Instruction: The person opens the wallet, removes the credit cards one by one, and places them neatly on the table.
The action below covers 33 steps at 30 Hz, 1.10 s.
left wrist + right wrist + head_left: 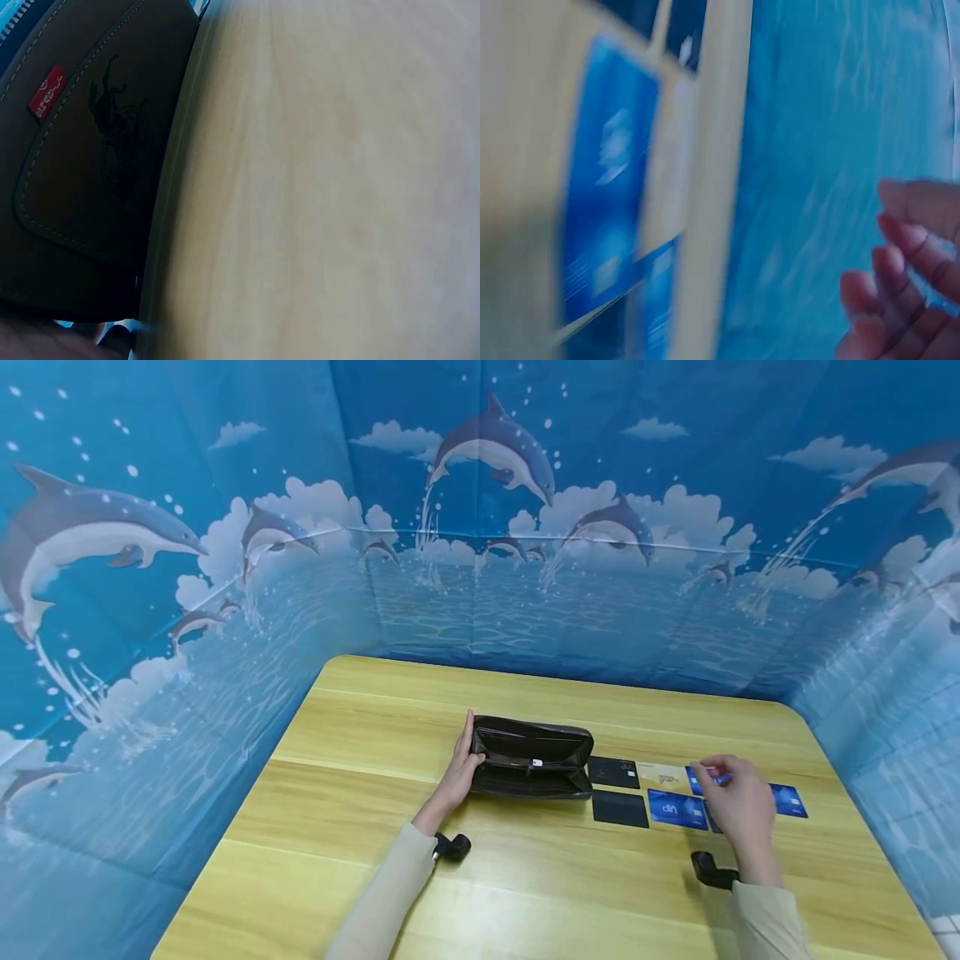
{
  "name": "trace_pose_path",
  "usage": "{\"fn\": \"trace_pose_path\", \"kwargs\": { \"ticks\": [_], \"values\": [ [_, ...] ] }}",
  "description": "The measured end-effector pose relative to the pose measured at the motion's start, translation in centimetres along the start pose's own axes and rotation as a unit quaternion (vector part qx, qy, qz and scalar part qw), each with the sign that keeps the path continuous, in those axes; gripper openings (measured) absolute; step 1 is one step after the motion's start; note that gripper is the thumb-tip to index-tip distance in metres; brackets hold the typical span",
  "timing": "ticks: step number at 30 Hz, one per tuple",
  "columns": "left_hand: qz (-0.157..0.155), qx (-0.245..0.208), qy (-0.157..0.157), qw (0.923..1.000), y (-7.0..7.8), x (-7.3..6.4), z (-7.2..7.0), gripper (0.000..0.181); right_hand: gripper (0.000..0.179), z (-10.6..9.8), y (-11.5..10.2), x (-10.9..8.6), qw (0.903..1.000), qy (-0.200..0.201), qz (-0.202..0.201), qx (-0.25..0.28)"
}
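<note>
In the head view my left hand [457,774] grips the left end of a dark zip wallet [532,793], thumb at its inner edge. The wallet gapes, its lining and inner compartments showing. The left wrist view shows its stitched outside with a small red tag [47,94]. Over the cards at the right hovers my right hand [742,806], fingers loosely bent. Nothing shows between those fingers in the right wrist view. Below lie a blue card [789,801], a blue VIP card [677,809] and another blue card [696,782], partly hidden by the hand.
Beside the wallet lie a black VIP card [613,772], a plain black card [620,808] and a gold card [660,777], in two rows with the others. They rest on a wooden table [300,827]. A dolphin-printed curtain [480,602] stands behind it.
</note>
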State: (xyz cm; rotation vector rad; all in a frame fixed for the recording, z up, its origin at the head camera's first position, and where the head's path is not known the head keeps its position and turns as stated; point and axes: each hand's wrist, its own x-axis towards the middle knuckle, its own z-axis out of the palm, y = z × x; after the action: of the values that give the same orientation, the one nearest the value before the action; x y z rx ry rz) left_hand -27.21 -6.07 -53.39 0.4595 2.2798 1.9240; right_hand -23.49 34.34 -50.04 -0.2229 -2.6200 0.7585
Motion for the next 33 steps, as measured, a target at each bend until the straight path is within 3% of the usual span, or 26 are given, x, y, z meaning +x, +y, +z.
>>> {"fn": "trace_pose_path", "kwargs": {
  "ticks": [2, 6, 9, 11, 16, 22, 25, 33],
  "values": [
    [-0.002, 0.001, -0.002, 1.0000, -0.1, 0.0, 0.0, 0.070, 0.021, 0.9, -2.1, 0.6, 0.9963, 0.014, -0.085, -0.002],
    [-0.004, 0.003, -0.002, 1.0000, -2.2, 0.8, 0.1, 0.070, 0.014, 2.8, -5.8, 1.6, 0.9773, 0.033, -0.208, 0.016],
    [-0.001, 0.003, 0.008, 1.0000, -3.8, 1.2, 0.3, 0.071, 0.015, 4.0, -8.1, 2.2, 0.9632, 0.019, -0.266, 0.037],
    [0.000, 0.004, 0.016, 0.9999, -3.8, 1.2, 0.4, 0.071, 0.016, 4.8, -9.2, 2.4, 0.9559, 0.000, -0.289, 0.052],
    [-0.001, 0.006, 0.024, 0.9997, -3.8, 1.4, 0.5, 0.072, 0.015, 6.1, -10.9, 2.8, 0.9454, -0.070, -0.308, 0.082],
    [0.001, 0.000, 0.013, 0.9999, -3.7, 1.5, 0.1, 0.072, 0.027, 7.3, -11.4, 2.9, 0.9420, -0.138, -0.298, 0.071],
    [0.002, -0.011, 0.007, 0.9999, -3.7, 1.5, 0.0, 0.073, 0.028, 7.7, -11.3, 2.9, 0.9420, -0.150, -0.292, 0.071],
    [0.008, 0.009, 0.022, 0.9997, -3.9, 1.4, 0.2, 0.072, 0.021, 8.5, -11.6, 2.9, 0.9436, -0.152, -0.287, 0.064]
  ]
}}
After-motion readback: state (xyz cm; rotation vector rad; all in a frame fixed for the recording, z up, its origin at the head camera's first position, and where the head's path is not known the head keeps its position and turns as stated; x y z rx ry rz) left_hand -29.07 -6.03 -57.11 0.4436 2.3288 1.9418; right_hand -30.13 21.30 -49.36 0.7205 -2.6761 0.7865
